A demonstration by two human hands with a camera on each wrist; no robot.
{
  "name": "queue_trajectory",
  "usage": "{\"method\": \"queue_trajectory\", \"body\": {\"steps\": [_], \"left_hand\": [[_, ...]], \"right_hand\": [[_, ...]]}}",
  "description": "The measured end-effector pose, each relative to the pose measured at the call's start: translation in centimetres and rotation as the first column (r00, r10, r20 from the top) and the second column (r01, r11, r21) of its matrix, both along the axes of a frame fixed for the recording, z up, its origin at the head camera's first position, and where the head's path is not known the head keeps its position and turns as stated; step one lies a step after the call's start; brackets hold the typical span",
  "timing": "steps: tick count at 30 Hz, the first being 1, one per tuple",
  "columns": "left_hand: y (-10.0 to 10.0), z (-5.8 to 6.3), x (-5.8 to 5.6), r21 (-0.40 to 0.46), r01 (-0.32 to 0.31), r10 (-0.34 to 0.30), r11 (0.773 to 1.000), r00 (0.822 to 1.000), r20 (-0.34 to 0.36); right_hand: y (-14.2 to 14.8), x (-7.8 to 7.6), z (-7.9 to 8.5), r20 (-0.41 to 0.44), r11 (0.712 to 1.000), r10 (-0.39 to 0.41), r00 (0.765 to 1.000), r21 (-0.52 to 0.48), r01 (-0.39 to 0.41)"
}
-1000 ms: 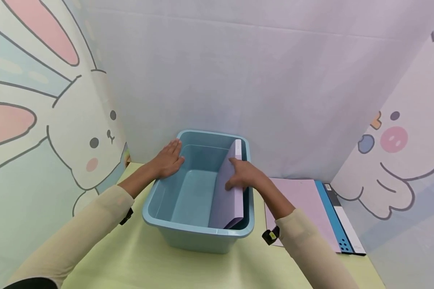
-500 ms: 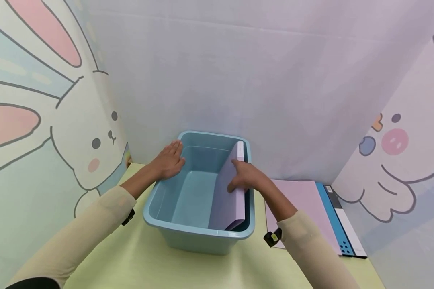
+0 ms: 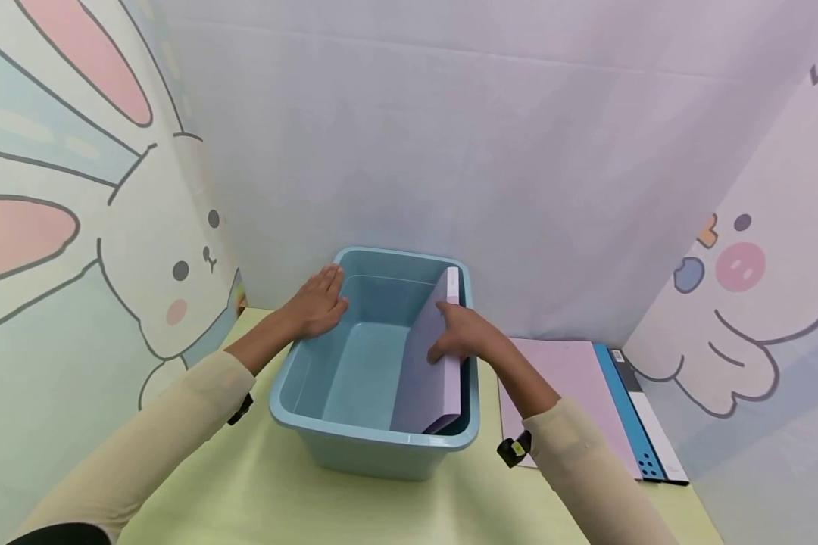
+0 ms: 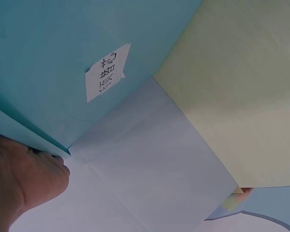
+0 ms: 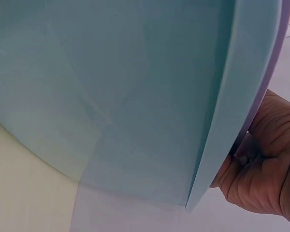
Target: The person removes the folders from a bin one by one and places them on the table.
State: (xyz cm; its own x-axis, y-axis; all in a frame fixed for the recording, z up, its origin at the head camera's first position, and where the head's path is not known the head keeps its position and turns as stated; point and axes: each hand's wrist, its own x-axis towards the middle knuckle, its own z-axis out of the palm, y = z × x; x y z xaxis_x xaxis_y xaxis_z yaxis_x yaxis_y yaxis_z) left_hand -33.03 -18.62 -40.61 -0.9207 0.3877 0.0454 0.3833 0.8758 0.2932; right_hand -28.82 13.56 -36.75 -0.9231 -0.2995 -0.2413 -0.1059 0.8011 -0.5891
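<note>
A light-blue plastic basin (image 3: 371, 435) stands on the table against the back wall. Inside it, along the right side, a lavender binder (image 3: 426, 378) stands on edge with its pale spine upward. My right hand (image 3: 466, 331) grips this spine, thumb on the inner face; its other fingers are mostly hidden behind the binder. At the basin's left rim, my left hand (image 3: 316, 303) rests with fingers fairly straight, holding nothing. The left wrist view shows a white paper label (image 4: 106, 72) with handwritten characters on the basin's outer wall.
Right of the basin lie a pink folder (image 3: 566, 378), a blue folder (image 3: 616, 393) and a black-and-white one (image 3: 654, 424), overlapping. The yellow-green tabletop (image 3: 300, 507) meets a pale back wall (image 3: 409, 136). Side walls carry cartoon animals.
The binder and my right hand have shifted very slightly to the right within the basin, mostly in the first half second. My left hand keeps its place on the rim.
</note>
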Motion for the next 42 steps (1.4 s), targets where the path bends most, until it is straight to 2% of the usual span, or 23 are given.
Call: {"method": "queue_trajectory", "body": {"steps": [16,28,42], "left_hand": [[-0.2,-0.3,-0.1,0.024,0.011,-0.011,1.000,1.000,0.009],[-0.2,-0.1,-0.2,0.022,0.012,-0.012,1.000,1.000,0.007],[-0.2,-0.4,-0.4,0.035,0.008,-0.008,0.999,1.000,0.013]], "right_hand": [[1.9,-0.1,2.4,-0.057,0.992,-0.026,0.998,-0.123,0.019],[5.4,0.1,4.5,-0.108,0.967,-0.047,0.993,-0.254,0.018],[10.9,0.9,4.4,-0.097,0.923,-0.072,0.993,-0.384,0.029]]}}
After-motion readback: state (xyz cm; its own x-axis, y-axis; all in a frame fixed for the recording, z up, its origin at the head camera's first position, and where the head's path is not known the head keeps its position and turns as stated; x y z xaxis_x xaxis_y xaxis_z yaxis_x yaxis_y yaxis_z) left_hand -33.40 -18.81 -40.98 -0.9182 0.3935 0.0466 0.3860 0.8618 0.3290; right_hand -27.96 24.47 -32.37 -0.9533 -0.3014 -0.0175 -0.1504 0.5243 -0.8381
